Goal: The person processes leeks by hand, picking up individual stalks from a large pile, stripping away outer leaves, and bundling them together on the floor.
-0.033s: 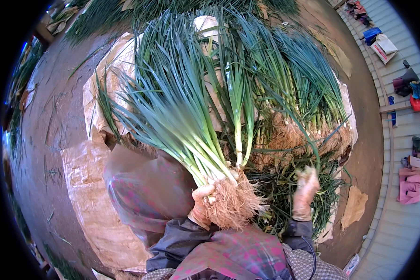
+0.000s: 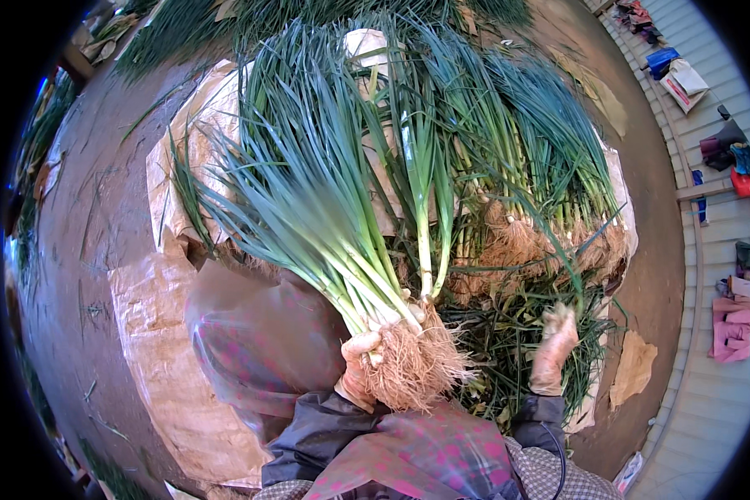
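Observation:
My left hand (image 2: 358, 367) is closed round the lower stems of a bunch of green onions (image 2: 350, 258). Their long leaves fan up and away, and a tangle of pale brown roots (image 2: 412, 362) hangs beside my fingers. Over the heap of loose leaf scraps on the right is my right hand (image 2: 554, 354), its fingers closed and somewhat blurred. A long green onion leaf (image 2: 573, 271) runs down to these fingertips. The bunch hides part of my left fingers.
More green onions (image 2: 550, 142) lie beyond, roots toward me, on pale sheeting (image 2: 179, 350). Dark leaf scraps (image 2: 495, 333) are heaped between the bunch and my right hand. A patterned plastic cover (image 2: 266, 350) lies over my knee. Bags and cloths hang along the ribbed wall (image 2: 704, 275).
My right hand has moved slightly to the right, and the lower end of the leaf has shifted with it. The left hand and the bunch have stayed in place.

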A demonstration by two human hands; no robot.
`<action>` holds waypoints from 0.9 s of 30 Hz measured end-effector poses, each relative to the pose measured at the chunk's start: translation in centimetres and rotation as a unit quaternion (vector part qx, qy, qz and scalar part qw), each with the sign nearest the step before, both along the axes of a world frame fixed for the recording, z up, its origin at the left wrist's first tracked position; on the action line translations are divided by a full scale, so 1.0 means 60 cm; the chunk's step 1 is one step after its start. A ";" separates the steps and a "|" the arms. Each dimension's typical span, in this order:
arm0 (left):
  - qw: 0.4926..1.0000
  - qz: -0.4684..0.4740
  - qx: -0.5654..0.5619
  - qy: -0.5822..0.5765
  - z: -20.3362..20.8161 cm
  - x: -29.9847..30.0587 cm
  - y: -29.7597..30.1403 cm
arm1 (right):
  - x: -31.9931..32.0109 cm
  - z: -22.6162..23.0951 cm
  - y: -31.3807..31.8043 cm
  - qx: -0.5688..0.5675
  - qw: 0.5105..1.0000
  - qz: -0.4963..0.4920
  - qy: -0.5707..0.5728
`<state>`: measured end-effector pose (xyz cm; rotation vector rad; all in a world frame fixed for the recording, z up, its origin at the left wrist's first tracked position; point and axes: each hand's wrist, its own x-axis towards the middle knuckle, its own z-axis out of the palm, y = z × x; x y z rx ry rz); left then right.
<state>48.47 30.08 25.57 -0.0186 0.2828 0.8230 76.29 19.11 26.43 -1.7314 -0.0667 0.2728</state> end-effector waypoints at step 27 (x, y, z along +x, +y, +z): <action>0.969 -0.221 -0.005 0.109 0.001 -0.013 -0.039 | -0.125 0.050 0.184 -0.163 0.784 0.558 0.218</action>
